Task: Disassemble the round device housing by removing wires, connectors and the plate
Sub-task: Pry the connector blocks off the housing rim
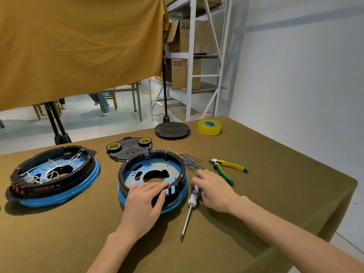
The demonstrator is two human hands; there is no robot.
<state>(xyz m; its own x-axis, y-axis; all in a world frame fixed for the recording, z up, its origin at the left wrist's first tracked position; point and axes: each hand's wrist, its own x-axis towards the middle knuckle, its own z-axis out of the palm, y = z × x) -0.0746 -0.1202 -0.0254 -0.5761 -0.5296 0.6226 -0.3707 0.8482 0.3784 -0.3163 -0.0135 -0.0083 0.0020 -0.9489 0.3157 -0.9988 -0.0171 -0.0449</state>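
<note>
On the housing (151,180) rim, left hand (144,200) grips — right hand (213,191) beside screwdriver (190,205)

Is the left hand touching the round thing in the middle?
Touching. The head view shows the left hand lying over the near rim of the round housing, its fingers curled onto the black connector block there, with no gap showing.
</note>
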